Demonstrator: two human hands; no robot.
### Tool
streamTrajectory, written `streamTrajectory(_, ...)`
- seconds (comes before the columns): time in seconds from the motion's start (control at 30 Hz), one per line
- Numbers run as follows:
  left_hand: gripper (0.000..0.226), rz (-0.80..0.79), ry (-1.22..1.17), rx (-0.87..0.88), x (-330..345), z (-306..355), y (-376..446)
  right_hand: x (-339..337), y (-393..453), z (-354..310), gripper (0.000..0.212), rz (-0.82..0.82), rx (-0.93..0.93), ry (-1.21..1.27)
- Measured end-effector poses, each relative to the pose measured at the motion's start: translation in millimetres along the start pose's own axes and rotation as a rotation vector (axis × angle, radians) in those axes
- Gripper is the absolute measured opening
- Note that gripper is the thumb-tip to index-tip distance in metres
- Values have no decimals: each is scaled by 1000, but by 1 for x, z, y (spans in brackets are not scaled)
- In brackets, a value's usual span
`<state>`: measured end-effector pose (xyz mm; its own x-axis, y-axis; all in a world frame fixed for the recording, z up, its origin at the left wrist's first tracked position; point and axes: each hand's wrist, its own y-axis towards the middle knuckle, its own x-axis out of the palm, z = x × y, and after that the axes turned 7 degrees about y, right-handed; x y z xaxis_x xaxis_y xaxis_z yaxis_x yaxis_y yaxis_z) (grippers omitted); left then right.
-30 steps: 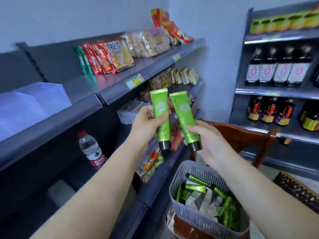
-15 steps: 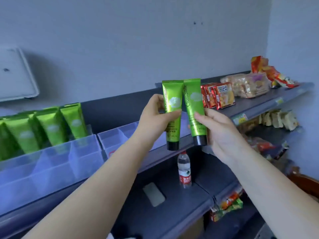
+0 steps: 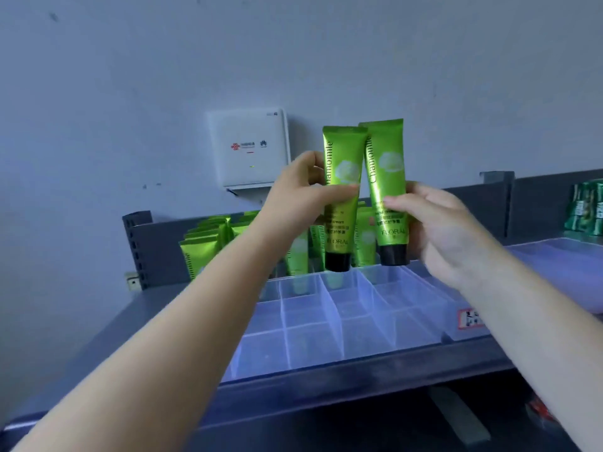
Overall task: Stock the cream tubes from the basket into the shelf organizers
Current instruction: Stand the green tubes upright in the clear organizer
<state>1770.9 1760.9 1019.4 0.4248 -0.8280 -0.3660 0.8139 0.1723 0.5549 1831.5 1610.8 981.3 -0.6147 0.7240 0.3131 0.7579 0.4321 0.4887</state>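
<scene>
Hands are hovering over the clear organizer [image 3: 339, 324]: left hand [image 3: 303, 197] pinching one tube [image 3: 341, 190], right hand [image 3: 437, 230] gripping another tube [image 3: 388, 187], caps down. Aiming for empty cells behind, probably, beside stocked tubes [image 3: 208, 246]; lowering straight is paying off.

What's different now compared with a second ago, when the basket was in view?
Both hands carried their tubes up from over the basket to above the clear organizer on the top shelf. The left hand still grips the left tube, the right hand the right tube, caps down.
</scene>
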Motion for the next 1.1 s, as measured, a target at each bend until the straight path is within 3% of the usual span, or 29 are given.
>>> streamTrajectory(0.43,41,37,190,-6,-116,-28,20,93,61,46,15,-132,-31,-78)
streamTrajectory(0.83,25,-53,216,-69,-134,-64,30,94,65,75,18,-128,0,-189)
streamTrajectory(0.97,39,-54,247,-80,-130,-66,29,91,63,76,22,-175,30,-234)
streamTrajectory(1.1,38,-60,300,-90,-128,-65,29,85,59,78,25,-231,58,-340)
